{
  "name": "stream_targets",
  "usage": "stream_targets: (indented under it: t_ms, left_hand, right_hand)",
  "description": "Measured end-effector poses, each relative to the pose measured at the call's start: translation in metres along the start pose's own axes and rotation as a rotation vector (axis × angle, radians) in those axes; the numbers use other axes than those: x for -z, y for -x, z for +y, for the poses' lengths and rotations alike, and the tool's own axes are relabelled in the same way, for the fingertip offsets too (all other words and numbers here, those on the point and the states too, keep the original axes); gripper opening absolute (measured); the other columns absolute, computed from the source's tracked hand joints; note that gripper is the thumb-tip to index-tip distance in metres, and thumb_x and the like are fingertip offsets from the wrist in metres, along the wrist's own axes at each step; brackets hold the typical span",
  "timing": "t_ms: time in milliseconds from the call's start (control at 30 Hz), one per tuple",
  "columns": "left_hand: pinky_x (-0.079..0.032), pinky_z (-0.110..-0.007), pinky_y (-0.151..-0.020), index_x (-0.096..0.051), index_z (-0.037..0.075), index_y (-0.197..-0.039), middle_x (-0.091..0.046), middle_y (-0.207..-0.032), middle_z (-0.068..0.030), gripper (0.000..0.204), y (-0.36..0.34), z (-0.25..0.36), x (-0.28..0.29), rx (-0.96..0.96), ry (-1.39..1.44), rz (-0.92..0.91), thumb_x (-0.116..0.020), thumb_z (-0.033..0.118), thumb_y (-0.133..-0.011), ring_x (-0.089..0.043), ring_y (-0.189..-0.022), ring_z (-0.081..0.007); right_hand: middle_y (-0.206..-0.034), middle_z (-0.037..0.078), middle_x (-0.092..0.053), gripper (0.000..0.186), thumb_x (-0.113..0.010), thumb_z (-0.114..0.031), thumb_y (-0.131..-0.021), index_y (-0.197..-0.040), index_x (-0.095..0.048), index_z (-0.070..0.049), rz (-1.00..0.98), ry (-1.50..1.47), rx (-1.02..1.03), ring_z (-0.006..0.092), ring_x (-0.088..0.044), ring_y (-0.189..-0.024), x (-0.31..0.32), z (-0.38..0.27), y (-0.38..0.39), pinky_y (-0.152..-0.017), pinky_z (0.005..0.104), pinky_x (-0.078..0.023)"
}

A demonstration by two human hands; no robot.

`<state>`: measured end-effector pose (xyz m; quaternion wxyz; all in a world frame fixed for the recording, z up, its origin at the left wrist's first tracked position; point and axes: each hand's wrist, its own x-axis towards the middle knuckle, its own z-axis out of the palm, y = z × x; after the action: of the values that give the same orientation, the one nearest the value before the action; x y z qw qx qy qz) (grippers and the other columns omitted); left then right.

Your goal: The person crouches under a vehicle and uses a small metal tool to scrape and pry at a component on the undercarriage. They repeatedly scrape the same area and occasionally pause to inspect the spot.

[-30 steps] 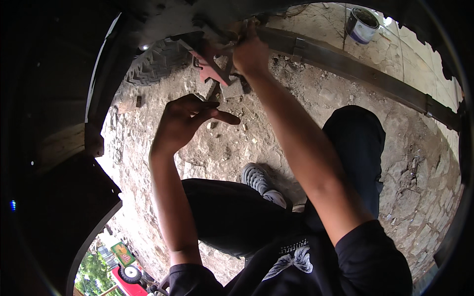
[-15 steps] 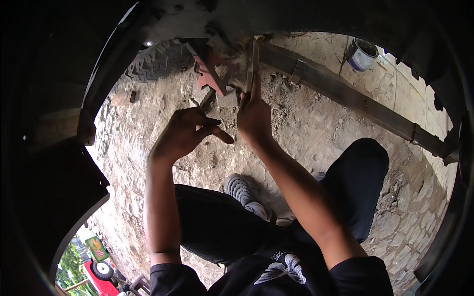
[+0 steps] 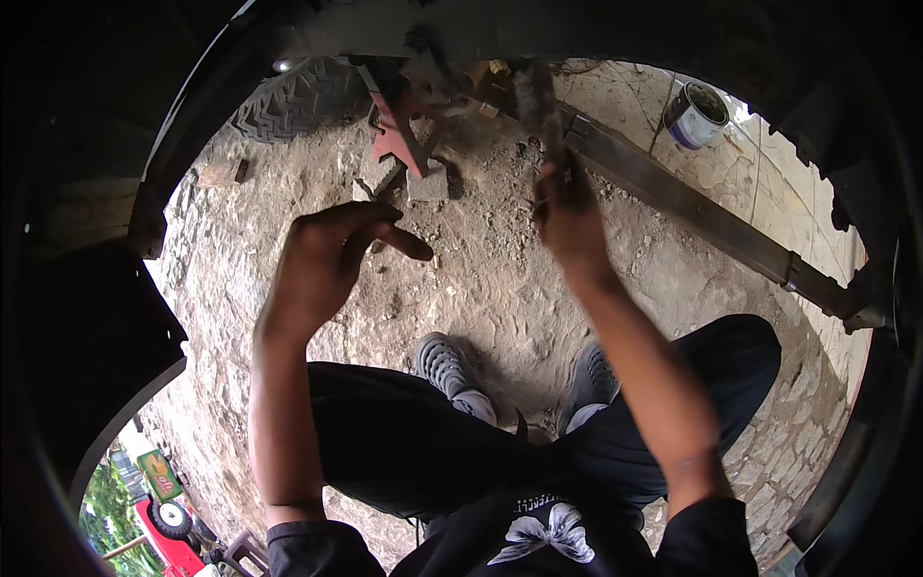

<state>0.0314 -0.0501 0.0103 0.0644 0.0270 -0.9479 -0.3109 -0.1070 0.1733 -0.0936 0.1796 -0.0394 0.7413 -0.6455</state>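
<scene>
My right hand (image 3: 574,221) is closed around the handle of a long, narrow brush-like tool (image 3: 532,101). The tool is smeared by motion and points away from me, its far end up against the dark underside of a vehicle (image 3: 577,34). My left hand (image 3: 322,255) hovers over the ground at the left, fingers bent and thumb held apart, with nothing visible in it. Just beyond it, a red metal stand (image 3: 396,135) rests on grey blocks (image 3: 428,183). Shadow hides the stand's top and the parts around it.
A dark steel beam (image 3: 683,197) runs diagonally across the right. Behind it stands an open paint can (image 3: 694,120). A treaded tyre (image 3: 298,106) lies far left, near a small block (image 3: 223,173). Dark bodywork (image 3: 87,240) surrounds me. My shoes (image 3: 447,365) are on the rough, dusty ground (image 3: 500,279).
My right hand and the tool have moved to the right. My left hand has shifted left and slightly nearer to me. The view has shifted a little, and my second shoe now shows.
</scene>
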Motion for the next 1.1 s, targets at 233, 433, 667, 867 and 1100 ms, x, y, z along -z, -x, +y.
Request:
stream_targets:
  t_ms: [233,433,667,867,1100]
  left_hand:
    - [-0.057,-0.034,-0.083,-0.067,-0.002,-0.126,-0.078,-0.091,-0.0155,0.026,0.001,0.006,-0.010,-0.105,0.022,-0.075,-0.054,-0.001,-0.104,-0.077,-0.088,-0.0263]
    - [-0.056,-0.031,-0.081,-0.053,-0.003,-0.143,-0.077,-0.078,-0.0131,0.037,-0.017,0.021,-0.015,-0.043,0.191,-0.047,-0.041,-0.003,-0.108,-0.077,-0.076,-0.0208]
    - [-0.056,-0.033,-0.083,-0.053,-0.004,-0.142,-0.078,-0.081,-0.0129,0.036,-0.019,0.018,-0.008,0.018,0.139,-0.035,-0.043,0.000,-0.108,-0.078,-0.079,-0.0220]
    - [-0.056,-0.033,-0.083,-0.056,-0.002,-0.140,-0.078,-0.082,-0.0134,0.034,-0.005,0.003,-0.006,0.104,0.097,-0.045,-0.044,0.002,-0.108,-0.078,-0.081,-0.0228]
    - [-0.056,-0.034,-0.083,-0.058,-0.002,-0.139,-0.078,-0.083,-0.0132,0.034,-0.006,0.000,-0.008,0.113,0.135,-0.082,-0.047,0.000,-0.107,-0.078,-0.080,-0.0240]
  right_hand:
    - [-0.093,0.006,-0.071,0.029,-0.047,-0.027,-0.109,-0.123,-0.062,-0.006,-0.030,-0.154,-0.238,0.0107,-0.058,-0.068,0.070,-0.083,-0.036,-0.056,0.0277,-0.044]
    - [-0.102,0.013,-0.070,0.047,-0.042,-0.044,-0.112,-0.150,-0.045,-0.018,-0.096,0.590,0.236,0.0194,-0.063,-0.074,0.096,-0.037,-0.049,-0.064,0.0374,-0.053]
    - [-0.109,0.029,-0.070,0.051,-0.052,-0.025,-0.107,-0.154,-0.038,-0.011,-0.133,0.943,0.443,0.0424,-0.074,-0.083,0.025,-0.033,-0.058,-0.072,0.0528,-0.063]
    - [-0.102,0.033,-0.070,0.064,-0.054,-0.016,-0.105,-0.160,-0.023,-0.007,0.052,0.950,0.411,0.0459,-0.073,-0.082,0.003,0.029,-0.087,-0.062,0.0535,-0.061]
    - [-0.093,0.036,-0.070,0.076,-0.053,-0.012,-0.103,-0.162,-0.005,-0.003,0.055,0.601,0.190,0.0460,-0.073,-0.077,-0.033,0.010,-0.098,-0.061,0.0544,-0.060]
